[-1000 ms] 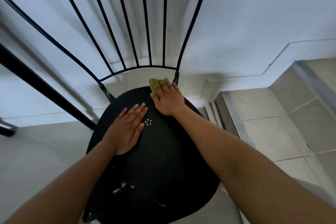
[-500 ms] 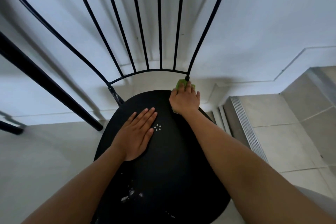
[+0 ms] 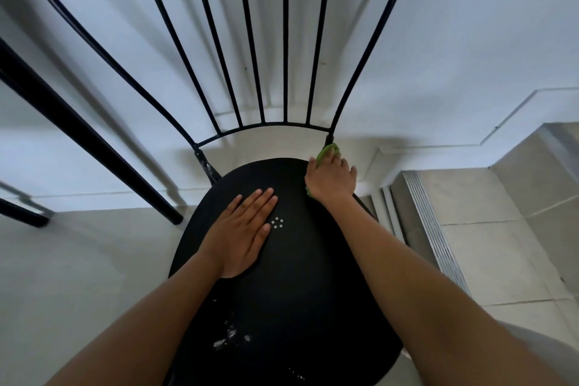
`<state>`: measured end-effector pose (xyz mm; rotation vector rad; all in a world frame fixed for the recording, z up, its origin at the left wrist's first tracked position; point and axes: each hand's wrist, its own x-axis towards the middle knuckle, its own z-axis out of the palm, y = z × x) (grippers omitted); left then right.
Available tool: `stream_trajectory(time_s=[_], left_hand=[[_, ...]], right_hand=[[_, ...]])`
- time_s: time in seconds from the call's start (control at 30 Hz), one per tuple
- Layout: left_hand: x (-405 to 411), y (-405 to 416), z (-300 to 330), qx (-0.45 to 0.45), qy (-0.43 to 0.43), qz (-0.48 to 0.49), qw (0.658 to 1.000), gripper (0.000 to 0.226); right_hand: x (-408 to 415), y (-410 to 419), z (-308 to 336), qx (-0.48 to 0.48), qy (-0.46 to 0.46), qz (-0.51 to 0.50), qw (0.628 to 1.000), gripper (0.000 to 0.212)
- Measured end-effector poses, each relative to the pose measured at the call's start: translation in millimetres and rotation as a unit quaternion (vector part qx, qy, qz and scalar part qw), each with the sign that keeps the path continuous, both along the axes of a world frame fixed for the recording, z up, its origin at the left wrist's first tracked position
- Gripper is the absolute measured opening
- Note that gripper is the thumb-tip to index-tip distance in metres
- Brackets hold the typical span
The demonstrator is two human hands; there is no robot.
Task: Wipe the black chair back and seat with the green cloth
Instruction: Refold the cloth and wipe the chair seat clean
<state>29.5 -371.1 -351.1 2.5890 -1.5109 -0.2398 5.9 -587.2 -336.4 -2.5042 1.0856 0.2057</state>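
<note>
Head view shows the right hand [image 3: 331,180] pressed down on the green cloth [image 3: 327,152], fingers closed over it so that only a strip shows past the fingertips and a sliver under the wrist. The cloth sits at the far right rim of the black seat [image 3: 297,276], touching the foot of the right upright of the chair back [image 3: 285,41]. The left hand [image 3: 241,235] lies flat and open on the seat, nearer the person than the right hand and to its left, holding nothing; it appears to steady the chair. Just beside its fingertips is a small ring of pale dots [image 3: 277,222]. Nearer than the left wrist, pale smears [image 3: 230,337] remain on the seat. Judgement: the step in hand is wiping the rear rim and the joint at the upright. To do it well, keep the cloth folded under the palm, work it around the base of the bar, not only beside it, and maintain the left hand's bracing pressure. The smears look unwiped and need a firm pass.
</note>
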Motion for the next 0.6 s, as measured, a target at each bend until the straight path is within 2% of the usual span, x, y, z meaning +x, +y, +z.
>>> stream_trajectory(time_s=[0.17, 0.33, 0.47, 0.6], left_hand=[[0, 1, -1, 0.010, -0.005, -0.005, 1.000, 0.067], [8, 27, 1, 0.009, 0.013, 0.053, 0.998, 0.077], [7, 61, -1, 0.002, 0.002, 0.101, 0.995, 0.076], [1, 63, 0, -0.002, 0.017, 0.121, 0.992, 0.074]], right_hand=[[-74, 54, -9, -0.050, -0.048, 0.133, 0.989, 0.061], [-137, 79, -6, -0.063, -0.040, 0.304, 0.950, 0.057], [-87, 70, 2, -0.060, -0.043, 0.399, 0.914, 0.056], [1, 89, -6, -0.071, -0.059, 0.427, 0.899, 0.061]])
